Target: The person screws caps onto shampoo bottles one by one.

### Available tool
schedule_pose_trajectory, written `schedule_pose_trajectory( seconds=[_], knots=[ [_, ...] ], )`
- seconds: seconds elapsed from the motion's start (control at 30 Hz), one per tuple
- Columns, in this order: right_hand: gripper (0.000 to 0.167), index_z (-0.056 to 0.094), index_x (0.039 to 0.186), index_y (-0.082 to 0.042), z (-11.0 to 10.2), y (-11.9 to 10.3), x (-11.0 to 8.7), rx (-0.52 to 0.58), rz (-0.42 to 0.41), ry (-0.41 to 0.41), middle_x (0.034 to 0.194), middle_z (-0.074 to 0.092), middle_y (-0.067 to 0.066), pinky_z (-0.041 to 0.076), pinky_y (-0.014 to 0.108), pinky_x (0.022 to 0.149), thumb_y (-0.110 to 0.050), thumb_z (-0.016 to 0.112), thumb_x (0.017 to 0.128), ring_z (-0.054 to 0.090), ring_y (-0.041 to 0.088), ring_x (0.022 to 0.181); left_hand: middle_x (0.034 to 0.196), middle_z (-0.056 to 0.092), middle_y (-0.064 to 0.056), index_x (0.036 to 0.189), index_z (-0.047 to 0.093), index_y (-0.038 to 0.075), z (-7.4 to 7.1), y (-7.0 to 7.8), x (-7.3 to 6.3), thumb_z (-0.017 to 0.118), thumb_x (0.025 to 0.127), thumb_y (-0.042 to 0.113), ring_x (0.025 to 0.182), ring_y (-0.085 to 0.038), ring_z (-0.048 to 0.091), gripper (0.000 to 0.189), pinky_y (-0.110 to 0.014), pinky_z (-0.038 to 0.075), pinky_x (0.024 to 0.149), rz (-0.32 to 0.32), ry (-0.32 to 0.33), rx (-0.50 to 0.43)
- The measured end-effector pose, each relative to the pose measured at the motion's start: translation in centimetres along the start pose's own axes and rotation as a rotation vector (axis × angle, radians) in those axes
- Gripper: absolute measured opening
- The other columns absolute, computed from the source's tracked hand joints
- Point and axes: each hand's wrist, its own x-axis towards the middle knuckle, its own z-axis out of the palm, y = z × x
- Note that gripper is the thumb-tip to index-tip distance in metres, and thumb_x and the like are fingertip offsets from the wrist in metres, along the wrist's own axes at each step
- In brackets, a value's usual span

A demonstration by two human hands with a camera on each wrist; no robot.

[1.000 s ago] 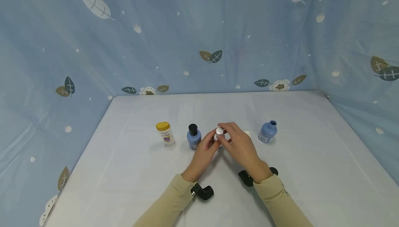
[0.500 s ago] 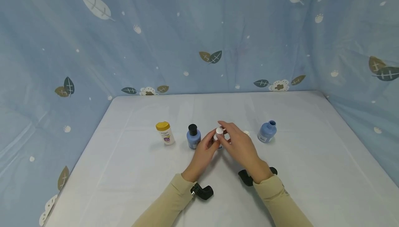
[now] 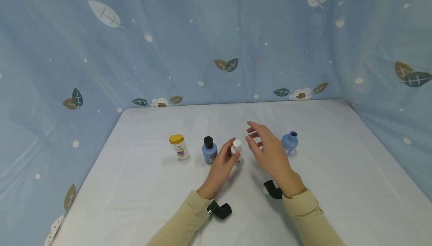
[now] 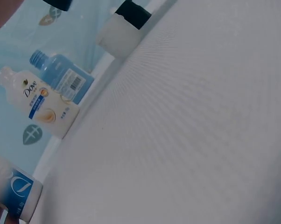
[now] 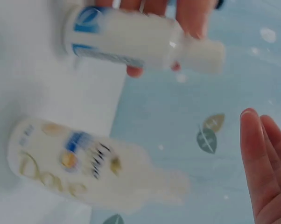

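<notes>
In the head view my left hand (image 3: 220, 167) grips a small white bottle (image 3: 237, 147) with a white cap, fingers behind it and thumb in front. The right wrist view shows its blue label, and fingers behind its body. My right hand (image 3: 270, 152) hovers to the right of it, apart from the cap, its fingers loosely bent with nothing between them. Close by stands a white Dove bottle (image 4: 40, 100) with a narrow neck, mostly hidden behind my right hand in the head view. A blue bottle (image 3: 290, 143) with an uncapped neck stands beyond that hand.
To the left of my left hand stands a blue bottle with a black cap (image 3: 209, 150). Farther left is a white bottle with a yellow lid (image 3: 179, 147). A white cloth covers the table (image 3: 135, 197), with a blue leaf-print curtain (image 3: 189, 39) behind.
My right hand has let go of the bottle's white cap and moved up and to the right. The left hand keeps holding the bottle in about the same place.
</notes>
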Motion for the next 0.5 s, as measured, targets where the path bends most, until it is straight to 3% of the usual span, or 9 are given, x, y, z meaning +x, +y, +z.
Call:
schedule_pose_trajectory(
  seconds=[0.17,0.33,0.5],
  knots=[
    [0.042,0.043,0.132,-0.019,-1.5,0.1,0.4,0.098,0.027,0.005,0.108,0.057,-0.005,0.048,0.030,0.069,-0.028,0.050,0.092,0.055,0.009,0.093,0.133,0.041,-0.001,0.137,0.032,0.019,0.3,0.2,0.0,0.052,0.091,0.022,0.117,-0.017,0.042,0.050,-0.037,0.034,0.096,0.035,0.039,0.005],
    [0.039,0.045,0.130,-0.023,-2.6,-0.1,0.3,0.189,0.078,-0.034,0.105,0.060,-0.006,0.048,0.025,0.068,-0.027,0.050,0.092,0.057,0.005,0.084,0.132,0.042,-0.002,0.138,0.030,0.016,0.7,1.5,-0.2,0.052,0.091,0.015,0.121,-0.016,0.038,0.052,-0.039,0.027,0.101,0.097,0.056,0.020],
    [0.040,0.042,0.131,-0.029,-4.0,0.0,0.4,0.269,0.130,-0.079,0.103,0.061,-0.008,0.048,0.024,0.068,-0.030,0.049,0.092,0.058,0.004,0.084,0.135,0.039,0.000,0.138,0.028,0.020,0.8,0.7,0.2,0.054,0.090,0.018,0.125,-0.014,0.032,0.055,-0.041,0.024,0.102,0.201,0.092,0.135]
  ],
)
